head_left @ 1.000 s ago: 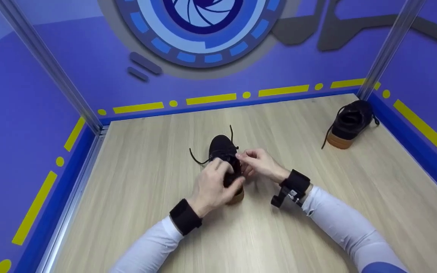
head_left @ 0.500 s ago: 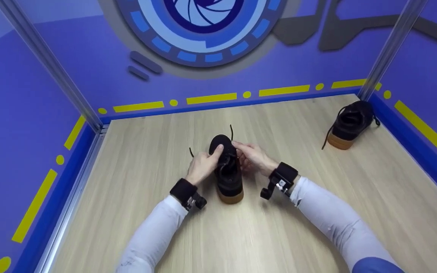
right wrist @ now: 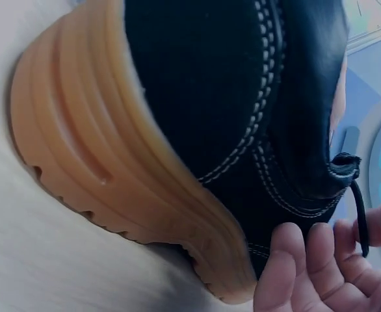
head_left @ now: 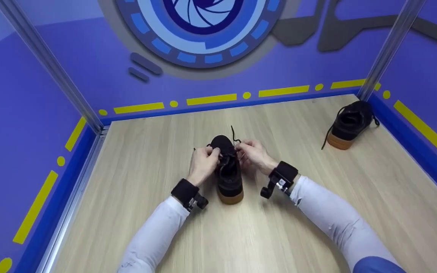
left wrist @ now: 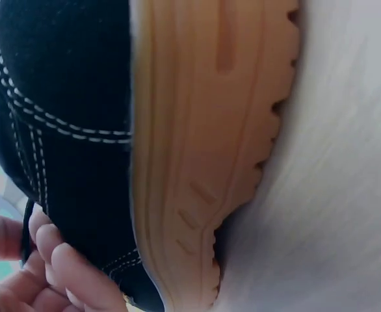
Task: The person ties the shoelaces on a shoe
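The gum-soled shoe [head_left: 229, 176] lies lengthwise between left hand [head_left: 203, 165] and right hand [head_left: 255, 154], its toe [head_left: 221, 141] beyond fingers [right wrist: 287, 240] that apparently pinch the shoelace [right wrist: 361, 218].

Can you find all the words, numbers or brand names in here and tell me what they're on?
None can be read.
Near shoe: no letters show; its tan sole has only grooves.
Back wall: shapes only, no letters.
Patch on the right wristband: too small to read.
Far shoe: too small to tell.
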### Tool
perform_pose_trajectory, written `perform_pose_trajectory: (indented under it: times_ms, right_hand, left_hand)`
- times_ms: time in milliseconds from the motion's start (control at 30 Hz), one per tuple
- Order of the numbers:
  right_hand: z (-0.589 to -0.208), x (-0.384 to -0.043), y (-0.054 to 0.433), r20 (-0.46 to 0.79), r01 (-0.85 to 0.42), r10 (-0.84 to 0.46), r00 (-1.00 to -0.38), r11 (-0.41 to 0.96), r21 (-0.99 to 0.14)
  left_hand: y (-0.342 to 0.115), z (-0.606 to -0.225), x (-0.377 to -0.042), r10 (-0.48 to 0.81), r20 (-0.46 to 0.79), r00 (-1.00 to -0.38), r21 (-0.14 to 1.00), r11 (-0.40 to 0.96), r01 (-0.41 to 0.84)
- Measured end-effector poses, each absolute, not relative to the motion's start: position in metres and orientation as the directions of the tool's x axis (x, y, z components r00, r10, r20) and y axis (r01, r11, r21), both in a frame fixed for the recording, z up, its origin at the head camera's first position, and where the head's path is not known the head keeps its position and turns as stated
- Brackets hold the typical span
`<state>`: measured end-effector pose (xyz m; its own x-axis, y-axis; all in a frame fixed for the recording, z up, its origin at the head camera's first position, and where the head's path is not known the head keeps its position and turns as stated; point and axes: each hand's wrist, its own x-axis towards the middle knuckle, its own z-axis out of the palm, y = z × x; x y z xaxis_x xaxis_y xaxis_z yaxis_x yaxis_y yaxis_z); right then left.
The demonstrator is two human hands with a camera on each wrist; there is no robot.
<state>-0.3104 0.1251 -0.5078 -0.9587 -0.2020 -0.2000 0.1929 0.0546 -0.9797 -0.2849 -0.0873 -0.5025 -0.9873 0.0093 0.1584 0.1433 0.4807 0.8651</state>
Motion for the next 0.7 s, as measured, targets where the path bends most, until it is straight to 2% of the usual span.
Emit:
perform_pose_trajectory:
  times_ms: [167,300,700]
  right_hand:
    - [-0.501,-0.312,0.128,-0.149,0.155,-0.190,-0.970,-0.015,-0.988]
    - [-0.495,-0.312,0.129,-0.083,0.093,-0.180,-0.980,-0.050,-0.994]
    - [-0.474,-0.302,0.123,0.152,-0.146,-0.200,-0.968,-0.046,-0.988]
  left_hand:
    - [-0.085,-0.500,-0.285,0.036,0.215,-0.976,0.914,0.345,0.214]
    - [-0.083,-0.495,-0.285,0.039,0.293,-0.955,0.910,0.294,0.291]
    - [-0.075,-0.477,-0.285,0.074,0.368,-0.927,0.916,0.140,0.375]
